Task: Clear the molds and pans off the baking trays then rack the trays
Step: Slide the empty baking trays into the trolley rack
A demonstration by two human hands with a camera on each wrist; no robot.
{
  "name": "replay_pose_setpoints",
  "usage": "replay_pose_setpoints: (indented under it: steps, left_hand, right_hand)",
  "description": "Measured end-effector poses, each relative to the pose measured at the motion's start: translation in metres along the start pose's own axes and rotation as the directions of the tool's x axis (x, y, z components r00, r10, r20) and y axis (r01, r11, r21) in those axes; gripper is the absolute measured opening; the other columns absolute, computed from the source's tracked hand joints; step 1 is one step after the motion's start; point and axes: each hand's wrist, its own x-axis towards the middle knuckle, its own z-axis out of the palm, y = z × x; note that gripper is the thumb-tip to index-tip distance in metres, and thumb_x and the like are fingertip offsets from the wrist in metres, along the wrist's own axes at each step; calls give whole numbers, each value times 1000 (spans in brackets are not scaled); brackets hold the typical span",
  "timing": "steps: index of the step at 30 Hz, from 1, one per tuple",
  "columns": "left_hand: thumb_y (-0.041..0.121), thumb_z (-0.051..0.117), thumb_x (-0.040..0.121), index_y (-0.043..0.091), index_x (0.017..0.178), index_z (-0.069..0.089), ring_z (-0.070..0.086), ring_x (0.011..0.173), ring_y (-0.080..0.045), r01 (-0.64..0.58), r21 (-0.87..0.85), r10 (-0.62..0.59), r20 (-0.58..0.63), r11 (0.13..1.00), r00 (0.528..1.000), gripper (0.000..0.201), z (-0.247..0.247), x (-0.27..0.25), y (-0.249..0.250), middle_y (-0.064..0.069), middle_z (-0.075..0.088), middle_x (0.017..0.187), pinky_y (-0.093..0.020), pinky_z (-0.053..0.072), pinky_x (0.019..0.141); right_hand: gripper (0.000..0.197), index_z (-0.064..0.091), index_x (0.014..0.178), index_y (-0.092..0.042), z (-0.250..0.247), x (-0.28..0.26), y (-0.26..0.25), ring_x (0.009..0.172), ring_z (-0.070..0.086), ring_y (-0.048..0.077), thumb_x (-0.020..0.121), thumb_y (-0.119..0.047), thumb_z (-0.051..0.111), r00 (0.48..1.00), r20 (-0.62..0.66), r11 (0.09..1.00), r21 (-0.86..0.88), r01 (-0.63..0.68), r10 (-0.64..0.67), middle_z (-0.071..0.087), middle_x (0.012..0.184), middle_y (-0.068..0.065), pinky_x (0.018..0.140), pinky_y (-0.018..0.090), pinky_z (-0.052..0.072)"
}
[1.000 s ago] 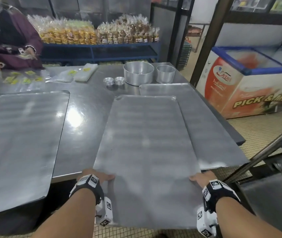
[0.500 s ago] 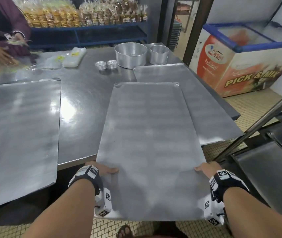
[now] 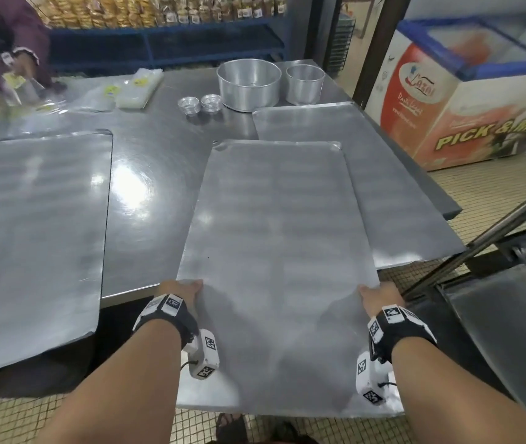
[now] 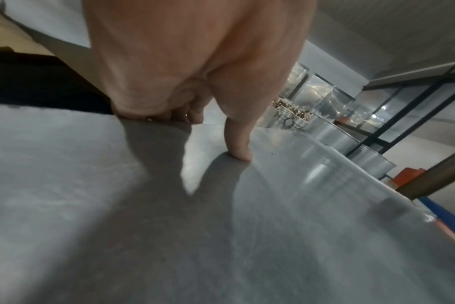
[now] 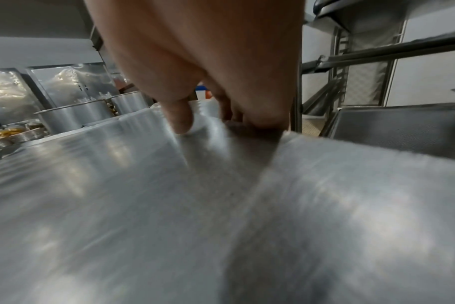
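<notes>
You hold the tray (image 3: 274,251) by its two long edges near your end, so its weight is split between both hands and it stays level; much of it already overhangs the table (image 3: 146,174) edge toward you, which to my eye suits carrying it to the rack (image 3: 492,318) at your right. Your left hand (image 3: 180,291) grips the left edge, thumb (image 4: 238,144) pressed on top and the other fingers curled under the rim. Your right hand (image 3: 380,294) grips the right edge the same way, thumb (image 5: 181,117) on top. Both forearms reach straight forward, wrists level. The pans (image 3: 248,83) and molds (image 3: 199,104) stand on the table's far end, off the trays. Two more trays lie on the table, one at each side.
</notes>
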Motion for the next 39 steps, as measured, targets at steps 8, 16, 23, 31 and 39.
replay_pose_setpoints:
  steps: [8,16,23,31,39]
  left_hand:
    - [20,83,80,0,99,73,64,83,-30,-27,-50,31,94,998,995,29,-3,-8,-14,-16,70,92,-37,53,80]
    - [36,76,84,2,95,64,58,67,-27,58,-162,-71,-74,985,995,38,12,-22,-3,-11,60,75,-35,47,76]
    - [30,77,83,5,96,60,56,80,-31,43,-229,-81,-155,972,985,33,8,-30,8,-12,60,93,-32,43,75]
    - [22,79,77,-2,91,65,63,80,-34,-45,-320,-4,-154,946,988,32,-11,-22,30,-15,67,89,-33,47,73]
    - [20,81,69,5,70,54,68,84,-38,-204,-252,194,-65,946,979,31,-56,-8,64,-19,67,90,-48,59,85]
  right_hand:
    - [27,62,100,0,-15,7,8,92,57,35,89,-24,55,994,88,994,74,-76,69,63,113,23,76,32,42]
    - [33,66,106,4,-17,-6,3,81,57,29,81,-18,72,995,46,968,232,-92,83,63,95,16,69,28,41]
    - [17,67,88,2,-19,-10,10,65,56,22,79,-10,75,973,115,904,361,-229,200,69,91,14,39,22,40]
    - [38,62,123,2,-28,-47,5,63,50,15,89,-17,66,988,29,886,440,-148,150,67,101,11,53,24,37]
    - [37,60,128,-9,-26,-122,-19,118,60,31,93,-23,60,960,-133,829,543,-137,245,63,126,14,63,20,42]
